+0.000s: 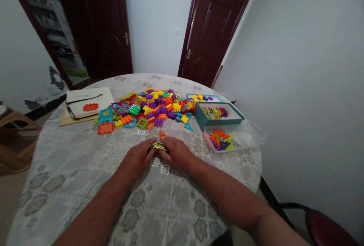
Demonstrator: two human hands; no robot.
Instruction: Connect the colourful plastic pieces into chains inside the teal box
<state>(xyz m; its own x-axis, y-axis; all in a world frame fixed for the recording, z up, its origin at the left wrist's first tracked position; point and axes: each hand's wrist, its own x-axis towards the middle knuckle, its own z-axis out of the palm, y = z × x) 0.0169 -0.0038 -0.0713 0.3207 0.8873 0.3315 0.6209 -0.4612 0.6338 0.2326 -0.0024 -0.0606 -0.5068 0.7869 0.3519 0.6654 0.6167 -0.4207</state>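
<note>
Near the middle of the table, my left hand [139, 155] and my right hand [176, 152] meet around a small cluster of shiny gold beads [158, 146]. Fingers of both hands are closed on its two ends, and they hide part of it. Just beyond the hands lies an orange triangular lattice piece [162, 135]. White markings like small printed cards or part of the cloth pattern [165, 168] show just below the fingers.
A heap of colourful plastic building pieces [153, 105] covers the table's far middle. To the right stand a teal box [219, 120] of beads and a clear plastic container [240, 145] with lattice pieces. Glasses [71, 114] rest on a notebook [105, 96] at left.
</note>
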